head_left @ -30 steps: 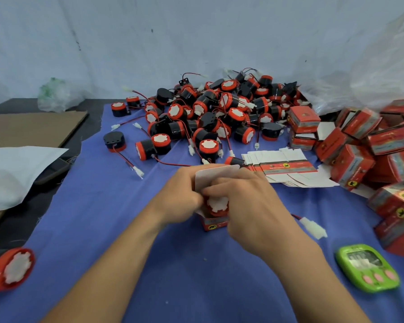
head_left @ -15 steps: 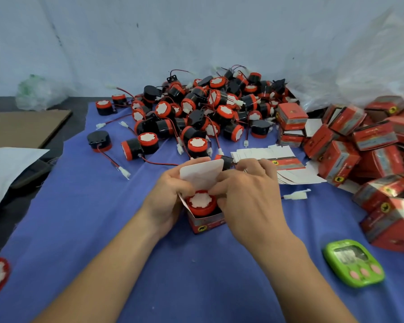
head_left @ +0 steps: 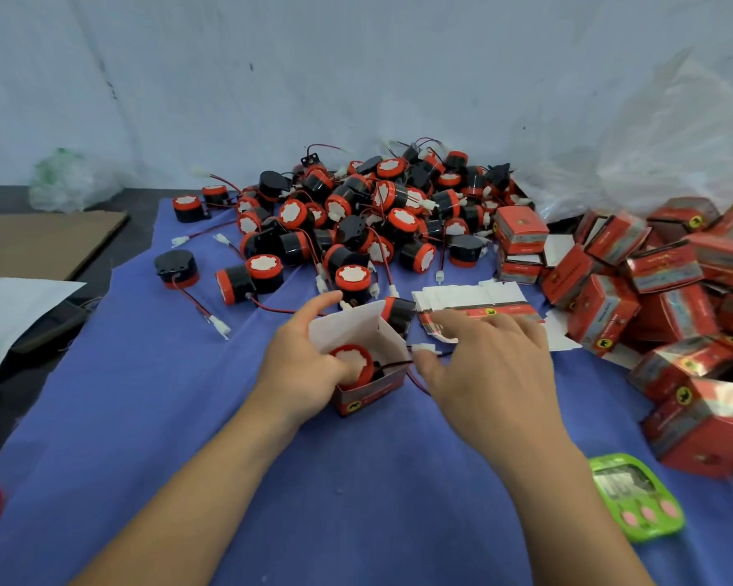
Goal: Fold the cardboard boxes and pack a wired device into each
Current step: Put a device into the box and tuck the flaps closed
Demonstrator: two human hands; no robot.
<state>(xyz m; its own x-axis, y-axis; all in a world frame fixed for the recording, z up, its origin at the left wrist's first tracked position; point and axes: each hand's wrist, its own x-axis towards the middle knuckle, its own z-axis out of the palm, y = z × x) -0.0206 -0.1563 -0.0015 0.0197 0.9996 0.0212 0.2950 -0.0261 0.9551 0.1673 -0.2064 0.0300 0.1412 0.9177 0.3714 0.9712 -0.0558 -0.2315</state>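
Note:
A small red cardboard box (head_left: pixel 371 395) stands open on the blue cloth, its white lid flap (head_left: pixel 348 327) raised. A round black-and-red wired device (head_left: pixel 354 362) sits inside it. My left hand (head_left: pixel 301 365) grips the box's left side, thumb pressing on the device. My right hand (head_left: pixel 483 365) is just right of the box and pinches the device's wire near its white connector (head_left: pixel 425 348). The wire runs out over the box's right wall.
A heap of loose wired devices (head_left: pixel 356 222) lies behind the box. Flat box blanks (head_left: pixel 470 304) lie to the right, and packed red boxes (head_left: pixel 661 289) pile up at far right. A green timer (head_left: pixel 635 496) sits near my right forearm. Brown cardboard (head_left: pixel 39 243) lies far left.
My right hand came off the box and moved right, taking hold of the wire and connector. The lid flap swung up and the device sits lower in the box.

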